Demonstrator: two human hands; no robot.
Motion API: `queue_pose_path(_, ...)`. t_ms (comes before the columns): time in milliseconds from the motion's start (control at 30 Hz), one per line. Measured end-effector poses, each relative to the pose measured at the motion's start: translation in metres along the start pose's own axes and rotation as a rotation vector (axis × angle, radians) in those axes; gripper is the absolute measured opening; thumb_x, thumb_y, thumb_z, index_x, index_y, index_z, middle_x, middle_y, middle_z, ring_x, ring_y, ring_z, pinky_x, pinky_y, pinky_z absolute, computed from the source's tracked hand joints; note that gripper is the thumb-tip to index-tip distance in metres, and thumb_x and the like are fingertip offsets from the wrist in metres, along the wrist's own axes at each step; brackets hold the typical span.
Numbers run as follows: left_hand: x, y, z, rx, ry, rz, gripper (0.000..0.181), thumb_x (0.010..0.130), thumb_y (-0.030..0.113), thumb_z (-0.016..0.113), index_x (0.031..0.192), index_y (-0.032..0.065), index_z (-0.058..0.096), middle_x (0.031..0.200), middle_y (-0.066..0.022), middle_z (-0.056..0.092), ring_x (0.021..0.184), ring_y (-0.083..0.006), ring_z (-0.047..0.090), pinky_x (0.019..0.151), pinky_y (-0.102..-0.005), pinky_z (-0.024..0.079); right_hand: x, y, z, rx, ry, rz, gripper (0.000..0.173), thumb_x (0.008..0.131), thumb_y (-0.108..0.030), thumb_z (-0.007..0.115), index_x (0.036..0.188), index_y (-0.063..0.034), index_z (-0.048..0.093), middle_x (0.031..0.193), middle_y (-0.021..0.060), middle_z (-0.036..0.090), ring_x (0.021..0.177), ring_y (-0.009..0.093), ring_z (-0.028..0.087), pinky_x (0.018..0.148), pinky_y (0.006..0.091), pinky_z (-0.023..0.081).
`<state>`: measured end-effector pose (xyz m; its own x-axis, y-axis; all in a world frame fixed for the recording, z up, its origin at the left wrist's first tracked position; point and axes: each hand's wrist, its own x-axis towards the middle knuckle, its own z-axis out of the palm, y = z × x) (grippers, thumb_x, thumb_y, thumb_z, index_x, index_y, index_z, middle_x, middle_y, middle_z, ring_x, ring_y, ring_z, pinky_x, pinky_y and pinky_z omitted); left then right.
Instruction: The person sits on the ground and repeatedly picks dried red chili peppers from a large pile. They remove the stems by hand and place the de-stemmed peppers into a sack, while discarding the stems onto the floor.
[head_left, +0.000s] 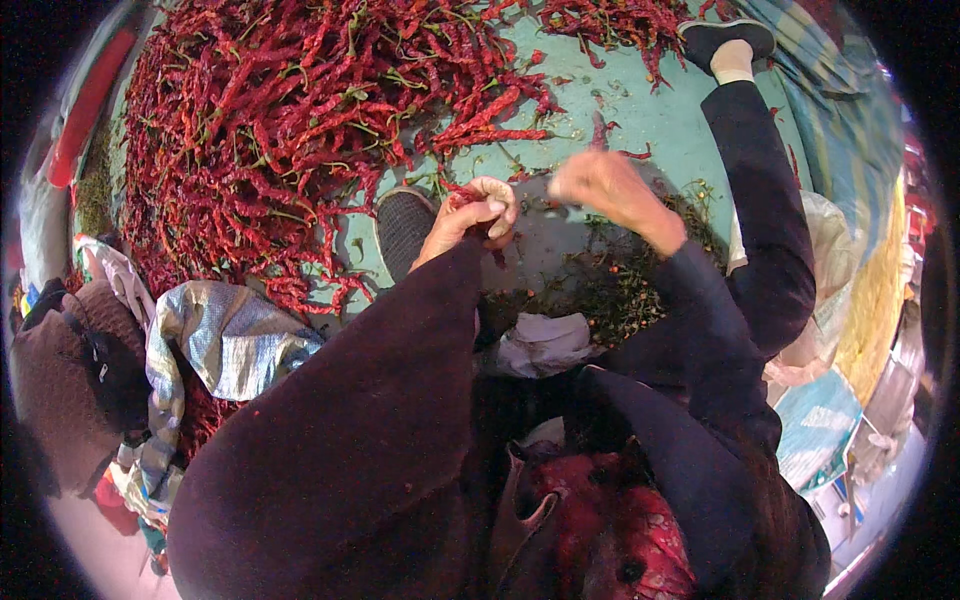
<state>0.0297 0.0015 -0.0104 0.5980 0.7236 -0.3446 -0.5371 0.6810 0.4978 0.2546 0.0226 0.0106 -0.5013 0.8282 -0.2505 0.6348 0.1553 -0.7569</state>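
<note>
My left hand (476, 214) is closed around red chili pepper pieces that show at its fingers, and a dark red tip hangs below it. To its right, my right hand (611, 191) hovers over the green sheet (637, 105), blurred, its fingers curled. Whether it holds anything is hidden. Just above that hand a dark red chili pepper (598, 133) shows. Wrinkled red chili peppers with green stems form a large heap (292, 120) ahead and to the left. Under my right forearm lies a pile of green stems and scraps (619, 289).
My outstretched leg (757, 157) bounds the right side, and my other shoe (405, 225) stands by my left hand. A striped woven sack (232, 337) with chilies is at left. A whitish cloth (546, 343) lies before my lap. More chilies (622, 22) lie far right.
</note>
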Motion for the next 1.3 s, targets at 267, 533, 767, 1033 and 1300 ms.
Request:
queue_pose_path(267, 0.008, -0.001, -0.008, 0.15, 0.238, -0.05, 0.019, 0.078, 0.02, 0.058, 0.085, 0.0032, 0.053, 0.059, 0.0012, 0.044, 0.048, -0.0073, 0.038, 0.042, -0.0203, 0.028, 0.035, 0.001, 0.02, -0.412, 0.358, 0.093, 0.022, 0.076, -0.016, 0.056, 0.095, -0.0072, 0.049, 0.085, 0.0101, 0.052, 0.075, 0.029, 0.054, 0.061, 0.0363, 0.043)
queue_pose_path(533, 0.005, -0.001, -0.002, 0.203, 0.349, 0.117, 0.019, 0.082, 0.022, 0.056, 0.077, 0.0038, 0.054, 0.055, 0.0037, 0.039, 0.048, -0.0061, 0.034, 0.045, -0.0212, 0.026, -0.007, -0.044, 0.05, 0.045, 0.196, 0.024, 0.017, 0.073, -0.018, 0.055, 0.08, -0.0053, 0.045, 0.067, 0.0175, 0.053, 0.066, 0.04, 0.051, 0.054, 0.0469, 0.037)
queue_pose_path(767, -0.001, -0.005, 0.014, 0.395, 0.34, 0.262, 0.014, 0.084, 0.018, 0.053, 0.077, 0.0065, 0.05, 0.064, 0.0031, 0.046, 0.05, -0.0033, 0.035, 0.047, -0.0192, 0.026, -0.028, -0.024, 0.025, 0.542, 0.184, 0.423, 0.025, 0.074, -0.023, 0.055, 0.083, 0.0, 0.054, 0.065, 0.0167, 0.058, 0.059, 0.031, 0.057, 0.053, 0.0385, 0.043)
queue_pose_path(1033, 0.007, -0.008, -0.008, 0.137, 0.004, 0.137, 0.023, 0.086, 0.021, 0.047, 0.069, 0.0049, 0.046, 0.063, -0.0014, 0.046, 0.054, -0.01, 0.04, 0.05, -0.0227, 0.029, -0.013, 0.023, -0.007, -0.366, 0.484, 0.56, 0.025, 0.075, -0.033, 0.056, 0.083, -0.0089, 0.06, 0.078, 0.0114, 0.058, 0.073, 0.031, 0.056, 0.063, 0.0411, 0.044)
queue_pose_path(1300, 0.011, -0.004, -0.006, 0.076, 0.166, 0.006, 0.025, 0.087, 0.023, 0.047, 0.085, -0.0017, 0.051, 0.063, -0.0028, 0.047, 0.053, -0.0109, 0.04, 0.052, -0.0263, 0.033, -0.019, 0.006, -0.022, 1.509, 0.295, 0.331, 0.014, 0.084, -0.014, 0.05, 0.086, -0.0001, 0.052, 0.073, 0.0025, 0.053, 0.058, 0.006, 0.042, 0.048, 0.0179, 0.032)
